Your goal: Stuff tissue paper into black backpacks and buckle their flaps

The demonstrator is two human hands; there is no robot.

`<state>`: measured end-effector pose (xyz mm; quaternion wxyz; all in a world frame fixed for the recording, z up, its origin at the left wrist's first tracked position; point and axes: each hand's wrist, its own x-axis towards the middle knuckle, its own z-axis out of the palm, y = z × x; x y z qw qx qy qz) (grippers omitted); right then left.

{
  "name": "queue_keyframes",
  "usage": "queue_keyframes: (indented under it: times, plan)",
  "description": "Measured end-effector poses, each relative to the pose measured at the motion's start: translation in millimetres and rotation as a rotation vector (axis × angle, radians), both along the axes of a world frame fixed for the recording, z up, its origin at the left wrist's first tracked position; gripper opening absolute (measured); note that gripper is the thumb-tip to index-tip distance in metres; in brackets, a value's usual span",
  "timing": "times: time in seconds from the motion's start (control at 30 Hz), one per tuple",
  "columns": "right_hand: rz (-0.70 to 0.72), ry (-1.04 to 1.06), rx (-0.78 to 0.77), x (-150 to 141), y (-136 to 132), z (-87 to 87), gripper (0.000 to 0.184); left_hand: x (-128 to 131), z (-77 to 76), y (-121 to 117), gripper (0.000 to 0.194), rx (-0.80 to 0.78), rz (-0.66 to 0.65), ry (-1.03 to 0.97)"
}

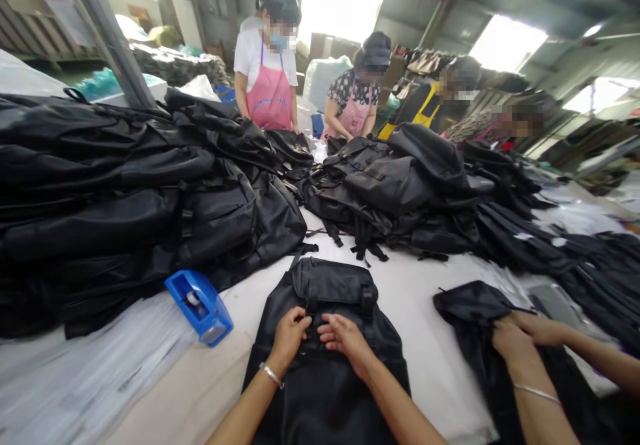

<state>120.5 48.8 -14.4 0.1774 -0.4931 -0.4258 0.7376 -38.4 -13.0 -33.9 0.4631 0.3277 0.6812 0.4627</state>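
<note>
A black backpack (340,391) lies flat in front of me, its top flap (335,281) pointing away and two buckle straps hanging from it. My left hand (291,333), with a silver bracelet at the wrist, is closed in a pinch at the left strap (311,298), just below the flap. Beside it, my right hand (347,339) hovers over the bag's front with its fingers loosely apart. Nothing shows in the right hand's grasp. The fingertips of both hands partly hide the strap's lower end.
A blue tape dispenser (203,308) stands left of the backpack, near clear plastic bags (115,371). Black backpacks are heaped at left (125,198) and ahead (390,185). A co-worker's hands (525,331) handle another black bag at right. Several people stand across the table.
</note>
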Motion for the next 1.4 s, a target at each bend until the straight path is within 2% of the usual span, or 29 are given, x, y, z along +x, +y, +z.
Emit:
queue_keyframes:
  times: [0.07,0.13,0.2,0.33,0.4,0.47,0.6,0.67,0.77,0.87,0.93,1.1,1.23,1.4]
  plan:
    - [-0.07,0.053,-0.088,-3.0,5.0,13.6,0.058,-0.6,7.7,-2.7,0.029,0.0,-0.002,-0.094]
    - [-0.08,0.075,-0.165,-8.5,11.4,22.5,0.058,-1.1,13.8,-1.0,0.033,-0.001,0.009,-0.168]
    - [-0.025,0.034,-0.194,-15.2,18.2,25.2,0.059,-2.3,18.1,3.2,0.036,0.009,0.022,-0.224]
    - [0.112,-0.076,-0.119,-28.7,32.2,21.3,0.058,-4.1,23.7,8.4,0.041,0.024,0.001,-0.291]
    - [0.085,-0.067,-0.133,-34.1,39.5,20.2,0.055,-2.3,27.2,6.1,0.041,-0.005,-0.011,-0.259]
    - [0.04,-0.001,-0.222,-37.8,46.3,20.7,0.052,1.8,32.4,0.6,0.037,-0.024,-0.033,-0.161]
    - [0.017,0.329,-0.501,-40.2,54.9,20.7,0.049,11.6,42.6,-15.3,0.034,0.046,-0.152,0.101]
    - [-0.078,0.403,-0.556,-41.7,54.5,17.4,0.041,13.2,43.4,-23.4,0.034,0.052,-0.19,0.082]
    - [-0.232,0.358,-0.494,-46.7,48.6,11.2,0.033,8.1,40.6,-32.4,0.033,-0.005,-0.193,-0.079]
    - [-0.276,0.337,-0.412,-52.4,42.3,9.8,0.035,-1.7,42.1,-30.7,0.041,-0.096,-0.21,-0.094]
    - [-0.286,0.339,-0.377,-54.8,40.8,11.2,0.036,-6.7,47.6,-20.7,0.045,-0.135,-0.202,-0.047]
    - [-0.309,0.319,-0.341,-55.4,40.7,6.3,0.037,-9.1,61.3,20.0,0.044,-0.131,-0.047,-0.04]
    - [-0.291,0.342,-0.328,-49.1,34.5,-3.5,0.033,-9.5,54.4,35.7,0.039,-0.18,0.001,-0.166]
    - [-0.129,0.512,-0.384,-36.5,26.5,-6.8,0.033,-5.7,24.4,23.6,0.044,-0.198,0.092,-0.368]
